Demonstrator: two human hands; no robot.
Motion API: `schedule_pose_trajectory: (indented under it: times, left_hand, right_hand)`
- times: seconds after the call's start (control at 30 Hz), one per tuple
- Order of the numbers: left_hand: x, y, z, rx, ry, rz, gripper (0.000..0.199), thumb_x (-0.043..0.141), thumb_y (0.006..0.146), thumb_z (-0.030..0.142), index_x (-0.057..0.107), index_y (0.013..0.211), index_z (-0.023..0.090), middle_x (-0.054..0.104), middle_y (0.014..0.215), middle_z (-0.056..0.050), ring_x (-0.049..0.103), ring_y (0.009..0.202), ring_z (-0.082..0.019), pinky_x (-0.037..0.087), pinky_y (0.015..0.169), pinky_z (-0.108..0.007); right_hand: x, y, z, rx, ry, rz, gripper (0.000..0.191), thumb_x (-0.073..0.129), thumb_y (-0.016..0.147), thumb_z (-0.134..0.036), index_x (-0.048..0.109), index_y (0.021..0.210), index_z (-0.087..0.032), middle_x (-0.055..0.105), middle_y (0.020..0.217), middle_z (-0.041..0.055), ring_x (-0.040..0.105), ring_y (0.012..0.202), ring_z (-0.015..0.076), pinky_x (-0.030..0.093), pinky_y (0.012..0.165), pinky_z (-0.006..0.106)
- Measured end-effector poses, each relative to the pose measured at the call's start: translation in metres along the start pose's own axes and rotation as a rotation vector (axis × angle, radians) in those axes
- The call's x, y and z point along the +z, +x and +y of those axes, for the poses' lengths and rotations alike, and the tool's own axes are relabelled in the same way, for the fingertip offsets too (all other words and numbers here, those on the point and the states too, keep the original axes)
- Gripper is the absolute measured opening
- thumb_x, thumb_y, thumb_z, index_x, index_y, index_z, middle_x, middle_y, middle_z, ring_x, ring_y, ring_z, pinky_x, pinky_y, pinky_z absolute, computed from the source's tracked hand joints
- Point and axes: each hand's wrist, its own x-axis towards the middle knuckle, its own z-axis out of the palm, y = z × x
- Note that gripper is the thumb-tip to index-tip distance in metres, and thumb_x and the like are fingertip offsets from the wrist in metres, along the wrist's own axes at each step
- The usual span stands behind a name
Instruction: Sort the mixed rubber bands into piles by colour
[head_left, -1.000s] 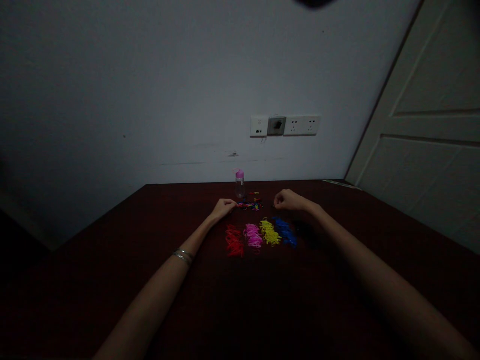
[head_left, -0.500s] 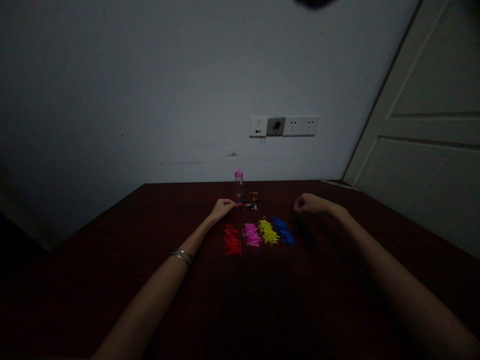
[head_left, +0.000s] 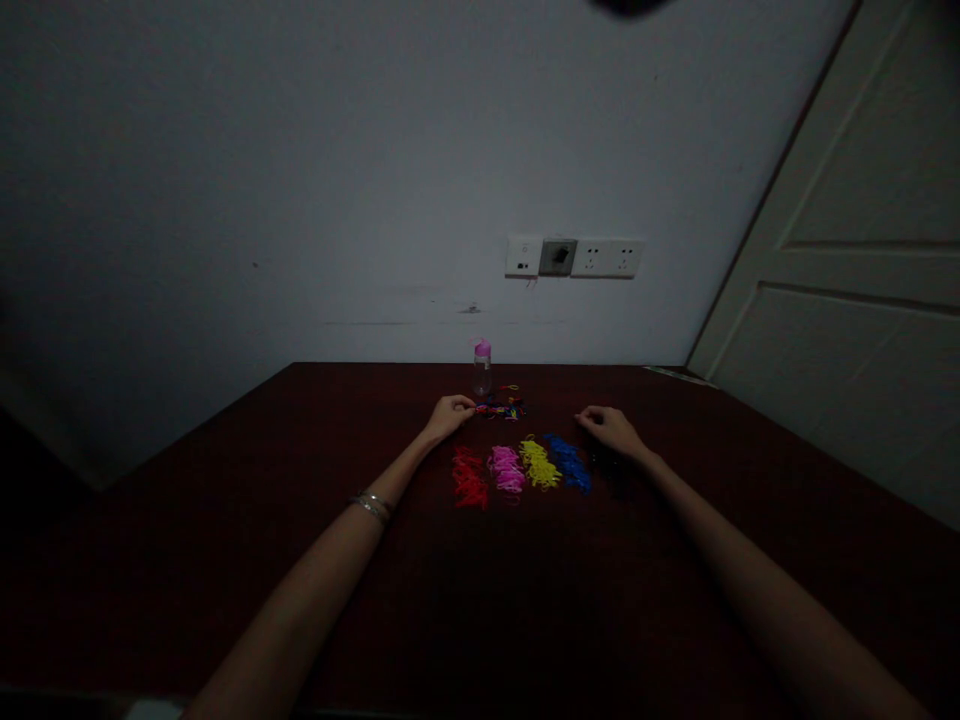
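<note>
My left hand [head_left: 451, 413] pinches the left end of a multicoloured chain of small bands [head_left: 499, 410] lying on the dark table. To its right, my right hand [head_left: 609, 428] is closed above the table, thumb and finger together; what they hold, if anything, is too small to tell. Nearer to me lie separate piles of bands: red [head_left: 469, 478], pink [head_left: 507, 469], yellow [head_left: 539, 464] and blue [head_left: 568, 463]. A dark pile [head_left: 611, 468], hard to make out, sits beside the blue one, just below my right hand.
Behind the chain stands a clear bottle [head_left: 482, 374] with a pink cap. The dark red table [head_left: 360, 420] meets a wall bearing sockets [head_left: 606, 258]. A pale panelled door [head_left: 847, 250] is at the right.
My right hand has moved left and turned, from above the dark pile toward the chain. My left hand keeps its pinch on the chain's end. The view has shifted slightly.
</note>
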Motion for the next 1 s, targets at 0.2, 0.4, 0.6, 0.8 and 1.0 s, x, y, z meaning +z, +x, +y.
schedule_pose_trajectory:
  times: [0.2, 0.4, 0.6, 0.8, 1.0]
  left_hand:
    - [0.001, 0.004, -0.002, 0.056, 0.174, 0.012, 0.023, 0.058, 0.064, 0.025, 0.065, 0.079, 0.010, 0.044, 0.048, 0.004, 0.035, 0.046, -0.006, 0.025, 0.045, -0.018]
    - [0.005, 0.017, 0.002, 0.033, 0.319, -0.060, 0.016, 0.062, 0.059, 0.018, 0.067, 0.073, 0.012, 0.050, 0.049, 0.002, 0.042, 0.049, -0.008, 0.031, 0.049, -0.019]
    - [0.011, 0.030, -0.002, 0.087, 0.417, -0.128, 0.014, 0.059, 0.060, 0.016, 0.067, 0.071, 0.013, 0.058, 0.059, -0.002, 0.049, 0.054, -0.010, 0.033, 0.052, -0.020]
    - [0.012, 0.030, -0.005, 0.093, 0.434, -0.123, 0.012, 0.056, 0.061, 0.017, 0.066, 0.066, 0.014, 0.061, 0.064, -0.003, 0.051, 0.057, -0.011, 0.034, 0.053, -0.019]
    - [0.013, 0.026, 0.012, 0.117, 0.355, -0.126, 0.011, 0.056, 0.060, 0.015, 0.066, 0.062, 0.011, 0.058, 0.058, -0.002, 0.048, 0.054, -0.010, 0.034, 0.052, -0.019]
  right_hand:
    - [0.002, -0.001, 0.000, -0.009, 0.003, 0.019, 0.038, 0.041, 0.075, -0.047, 0.063, 0.078, -0.017, 0.065, 0.074, 0.0051, 0.057, 0.067, 0.0162, 0.039, 0.058, 0.023]
    - [0.003, 0.001, 0.003, -0.024, 0.040, 0.017, 0.038, 0.041, 0.074, -0.047, 0.064, 0.077, -0.016, 0.065, 0.074, 0.0055, 0.058, 0.068, 0.0168, 0.040, 0.059, 0.024]
    - [0.001, 0.000, 0.001, -0.023, 0.044, 0.025, 0.039, 0.041, 0.074, -0.047, 0.064, 0.076, -0.016, 0.065, 0.072, 0.0051, 0.058, 0.067, 0.0169, 0.040, 0.058, 0.023]
    - [-0.001, -0.002, -0.002, -0.044, 0.054, 0.018, 0.040, 0.040, 0.075, -0.048, 0.063, 0.075, -0.016, 0.064, 0.071, 0.0043, 0.057, 0.067, 0.0166, 0.039, 0.058, 0.023]
    - [0.001, -0.001, 0.000, -0.023, 0.054, 0.029, 0.039, 0.041, 0.074, -0.048, 0.063, 0.074, -0.016, 0.064, 0.071, 0.0045, 0.057, 0.066, 0.0166, 0.040, 0.060, 0.024]
